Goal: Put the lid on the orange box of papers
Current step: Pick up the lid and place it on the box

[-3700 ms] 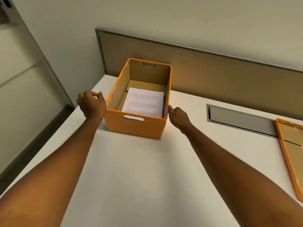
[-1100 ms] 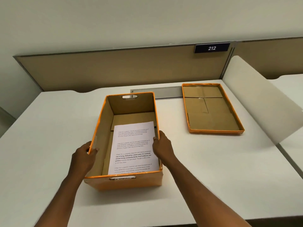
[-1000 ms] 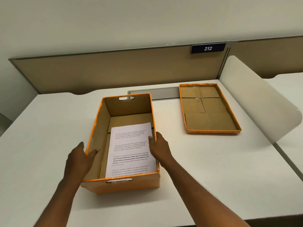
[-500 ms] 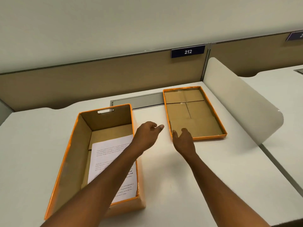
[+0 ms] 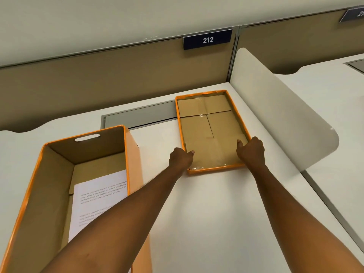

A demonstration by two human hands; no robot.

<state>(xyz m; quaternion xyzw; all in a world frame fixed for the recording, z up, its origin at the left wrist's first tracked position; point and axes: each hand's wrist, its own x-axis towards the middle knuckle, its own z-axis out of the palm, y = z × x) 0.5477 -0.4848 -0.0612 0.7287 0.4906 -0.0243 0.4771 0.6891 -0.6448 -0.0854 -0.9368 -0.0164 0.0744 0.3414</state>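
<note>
Head view: my left hand (image 5: 180, 159) and right hand (image 5: 251, 151) clasp the long rims of the shallow orange cardboard lid (image 5: 211, 133), lying upturned on the white surface (image 5: 206, 213) at frame centre. The tall orange cardboard box (image 5: 134, 154) holding printed papers (image 5: 100, 196) stands open at lower left.

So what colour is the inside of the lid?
Plain cardboard brown inside the lid, orange rim; head view.

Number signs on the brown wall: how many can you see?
2. One number sign reads 212, above the lid. Another sign sits at the top right corner, cut off by the picture's edge.
</note>
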